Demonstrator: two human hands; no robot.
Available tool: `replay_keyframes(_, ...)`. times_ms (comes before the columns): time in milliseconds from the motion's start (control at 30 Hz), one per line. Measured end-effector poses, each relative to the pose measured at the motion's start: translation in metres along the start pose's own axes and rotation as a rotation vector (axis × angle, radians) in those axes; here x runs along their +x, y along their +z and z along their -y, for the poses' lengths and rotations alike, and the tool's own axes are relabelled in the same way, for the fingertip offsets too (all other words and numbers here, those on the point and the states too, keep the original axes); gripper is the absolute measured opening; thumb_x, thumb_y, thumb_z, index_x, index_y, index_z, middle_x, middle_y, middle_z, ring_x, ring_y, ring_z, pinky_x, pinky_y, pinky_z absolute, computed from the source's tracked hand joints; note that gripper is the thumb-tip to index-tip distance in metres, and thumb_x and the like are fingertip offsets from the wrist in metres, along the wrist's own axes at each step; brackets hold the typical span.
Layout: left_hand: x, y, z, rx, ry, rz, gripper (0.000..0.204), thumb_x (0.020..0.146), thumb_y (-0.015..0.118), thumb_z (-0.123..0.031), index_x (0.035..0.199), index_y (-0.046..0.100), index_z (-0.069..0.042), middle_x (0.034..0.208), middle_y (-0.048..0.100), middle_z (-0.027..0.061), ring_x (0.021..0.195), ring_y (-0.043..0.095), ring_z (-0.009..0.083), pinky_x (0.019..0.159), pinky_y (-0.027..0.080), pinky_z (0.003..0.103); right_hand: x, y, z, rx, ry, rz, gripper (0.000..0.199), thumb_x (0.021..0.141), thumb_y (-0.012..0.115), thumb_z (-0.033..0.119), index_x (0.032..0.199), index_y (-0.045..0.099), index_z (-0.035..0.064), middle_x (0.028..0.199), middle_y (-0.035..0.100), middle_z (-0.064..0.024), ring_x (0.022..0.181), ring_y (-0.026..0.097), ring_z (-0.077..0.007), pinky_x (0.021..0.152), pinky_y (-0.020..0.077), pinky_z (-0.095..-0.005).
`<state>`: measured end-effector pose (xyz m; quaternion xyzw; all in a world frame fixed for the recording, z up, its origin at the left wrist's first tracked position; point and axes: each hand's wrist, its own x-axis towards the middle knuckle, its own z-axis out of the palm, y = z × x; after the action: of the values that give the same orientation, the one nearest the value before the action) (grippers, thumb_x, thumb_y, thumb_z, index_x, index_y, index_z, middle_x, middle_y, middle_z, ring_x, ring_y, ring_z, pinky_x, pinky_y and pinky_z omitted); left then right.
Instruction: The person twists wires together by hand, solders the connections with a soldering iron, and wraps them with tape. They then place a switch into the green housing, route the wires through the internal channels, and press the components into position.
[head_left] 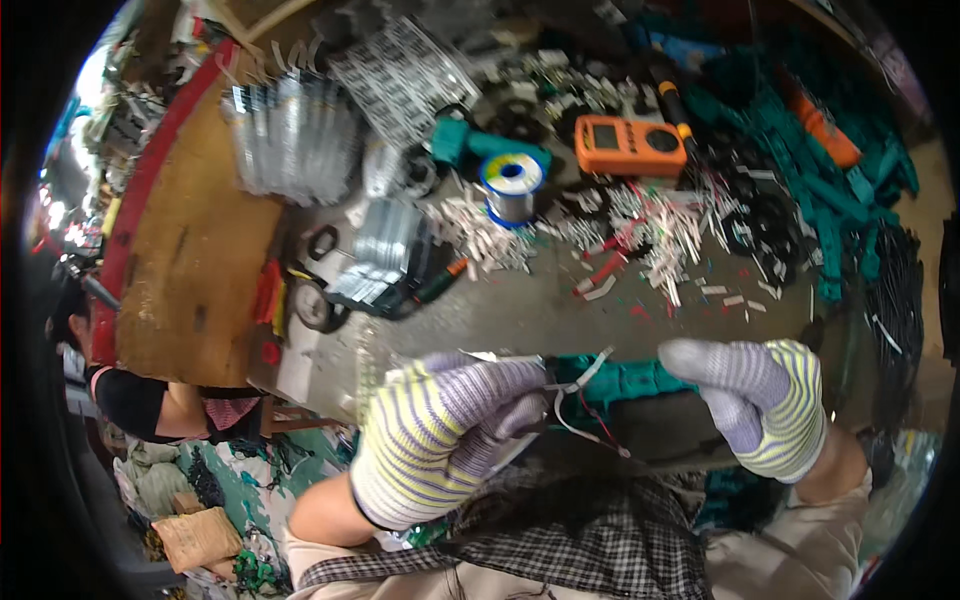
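Note:
Both my hands wear knitted gloves striped purple, yellow and white. My left hand (445, 430) is closed, its fingertips pinching a small piece with thin wires; the piece is mostly hidden by the glove. From those fingertips white and red wires (585, 432) hang down, and a pale strip (597, 368) sticks up to the right. My right hand (765, 405) has its fingers stretched toward the left, thumb apart below, with nothing visible between them. A long green plastic casing (630, 379) lies on the table between the hands, partly behind the left fingertips; the right fingertips are beside its end.
On the dark table (490, 310) stand a solder spool (512, 190) and an orange multimeter (630, 147). White connector pieces (660, 240), silver metal packs (385, 255) and green casings (840, 200) lie beyond. A screwdriver (442, 281) lies left of centre. Another person's arm (180, 410) shows at left.

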<state>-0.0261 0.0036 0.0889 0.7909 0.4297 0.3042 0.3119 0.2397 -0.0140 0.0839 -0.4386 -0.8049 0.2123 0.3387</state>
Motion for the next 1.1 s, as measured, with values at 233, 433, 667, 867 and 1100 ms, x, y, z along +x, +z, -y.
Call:
replay_keyframes(233, -0.014, 0.010, 0.027, 0.269, 0.271, 0.591, 0.032, 0.076, 0.073, -0.036, 0.101, 0.068, -0.017, 0.065, 0.059, 0.0035, 0.061, 0.059, 0.0250, 0.058, 0.045, 0.037, -0.039, 0.002, -0.036, 0.513, 0.074, 0.397, 0.030, 0.088, 0.062, 0.013, 0.117, 0.066, 0.0078, 0.104, 0.070, -0.0087, 0.086, 0.069, -0.0244, 0.079, 0.0550, -0.0328)
replay_keyframes(433, 0.005, 0.042, 0.046, -0.017, -0.114, 0.029, 0.069, 0.081, 0.066, -0.053, 0.122, 0.056, 0.003, 0.087, 0.053, 0.0024, 0.080, 0.045, 0.0112, 0.074, 0.038, 0.028, -0.075, -0.014, -0.028, 0.374, 1.088, -0.051, 0.022, 0.096, 0.050, 0.013, 0.113, 0.065, 0.0081, 0.095, 0.067, -0.0016, 0.048, 0.047, -0.0011, 0.046, 0.0397, -0.0168)
replay_keyframes(667, 0.008, 0.059, 0.036, 0.210, -0.009, 0.141, 0.012, 0.074, 0.072, 0.002, 0.085, 0.069, -0.003, 0.068, 0.062, 0.0072, 0.060, 0.060, 0.0156, 0.054, 0.044, 0.027, -0.078, 0.026, -0.020, 0.333, 1.077, -0.023, 0.022, 0.096, 0.051, 0.012, 0.111, 0.065, 0.0047, 0.101, 0.068, -0.0058, 0.049, 0.046, -0.0019, 0.043, 0.0382, -0.0180)
replay_keyframes(867, -0.022, 0.055, 0.033, -0.025, -0.249, 0.361, 0.017, 0.066, 0.068, 0.003, 0.082, 0.068, -0.003, 0.064, 0.063, 0.0075, 0.056, 0.063, 0.0183, 0.052, 0.047, 0.027, -0.082, 0.040, -0.025, 0.433, 0.861, 0.021, 0.019, 0.096, 0.051, 0.010, 0.107, 0.065, 0.0029, 0.100, 0.068, -0.0069, 0.053, 0.047, -0.0021, 0.046, 0.0378, -0.0181)
replay_keyframes(1100, -0.015, 0.056, 0.048, -0.153, -0.043, 0.532, 0.016, 0.069, 0.078, -0.007, 0.082, 0.069, -0.003, 0.058, 0.061, 0.0077, 0.048, 0.061, 0.0234, 0.046, 0.047, 0.032, -0.053, 0.062, -0.027, 0.427, 0.818, 0.182, 0.020, 0.095, 0.050, 0.007, 0.108, 0.065, 0.0042, 0.101, 0.070, -0.0084, 0.071, 0.061, -0.0114, 0.065, 0.0475, -0.0250)
